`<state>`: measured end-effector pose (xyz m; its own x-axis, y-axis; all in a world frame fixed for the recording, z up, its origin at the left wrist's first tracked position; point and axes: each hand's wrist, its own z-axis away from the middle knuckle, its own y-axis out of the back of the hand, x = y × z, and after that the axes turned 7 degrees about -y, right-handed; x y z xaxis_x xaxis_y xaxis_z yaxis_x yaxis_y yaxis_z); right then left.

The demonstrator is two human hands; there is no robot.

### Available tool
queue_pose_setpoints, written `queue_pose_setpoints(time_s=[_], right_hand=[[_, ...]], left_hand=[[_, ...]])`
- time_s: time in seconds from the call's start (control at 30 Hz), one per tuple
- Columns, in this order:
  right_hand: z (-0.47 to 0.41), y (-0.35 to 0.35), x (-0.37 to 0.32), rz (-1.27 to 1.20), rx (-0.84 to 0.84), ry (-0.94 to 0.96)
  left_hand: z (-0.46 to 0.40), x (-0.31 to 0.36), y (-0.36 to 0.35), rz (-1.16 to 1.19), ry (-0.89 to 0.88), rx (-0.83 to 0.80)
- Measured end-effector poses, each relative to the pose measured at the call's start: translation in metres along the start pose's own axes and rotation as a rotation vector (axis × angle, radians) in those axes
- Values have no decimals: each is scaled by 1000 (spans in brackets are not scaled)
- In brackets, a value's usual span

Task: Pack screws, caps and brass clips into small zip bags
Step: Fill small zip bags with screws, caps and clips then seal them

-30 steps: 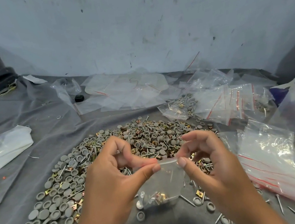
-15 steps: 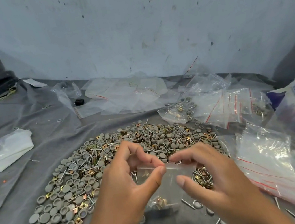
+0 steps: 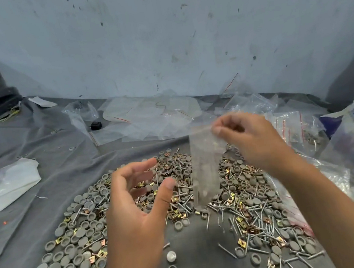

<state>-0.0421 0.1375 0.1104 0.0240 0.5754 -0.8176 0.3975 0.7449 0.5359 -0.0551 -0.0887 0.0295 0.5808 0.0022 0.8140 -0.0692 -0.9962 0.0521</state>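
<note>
**Bag hangs from our right hand**

Bag of clear plastic, small and with zip top (image 3: 205,164), is pinched at its upper edge by our right hand (image 3: 247,140). It hangs down, blurred, with its lower end just above the heap of grey round caps, steel screws and brass clips (image 3: 236,193) on the grey cloth (image 3: 51,169). Our left hand (image 3: 136,207) is apart from the bag, to its left, fingers loosely curved and holding nothing. More clear bags (image 3: 151,119) lie behind, near the wall.

Soft, even, cool light; faint shadows, wide-angle bending at edges, motion blur on the dangling bag (image 3: 205,164).
</note>
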Motion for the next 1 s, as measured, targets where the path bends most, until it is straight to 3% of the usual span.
queue_pose_setpoints(time_s=[0.2,0.33,0.47,0.53,0.6,0.67,0.9,1.0], right_hand=[[-120,31,47,-351,230,-556],[-115,42,110,-145,175,-838],[-74,58,136,101,264,-654],[-39,74,142,415,83,-543],[-2,87,153,782,-148,-565],[32,95,165,967,-195,-627],[61,95,160,553,279,-449],[60,99,143,453,332,-454]], left_hand=[[1,-1,-1,-60,-2,-25],[0,0,1,-76,-6,-28],[0,-1,6,-61,1,-37],[-1,0,7,-43,7,-30],[-1,1,8,-35,15,-26],[-1,2,8,-44,27,-32],[7,9,0,-62,34,-69],[9,11,-1,-96,33,-106]])
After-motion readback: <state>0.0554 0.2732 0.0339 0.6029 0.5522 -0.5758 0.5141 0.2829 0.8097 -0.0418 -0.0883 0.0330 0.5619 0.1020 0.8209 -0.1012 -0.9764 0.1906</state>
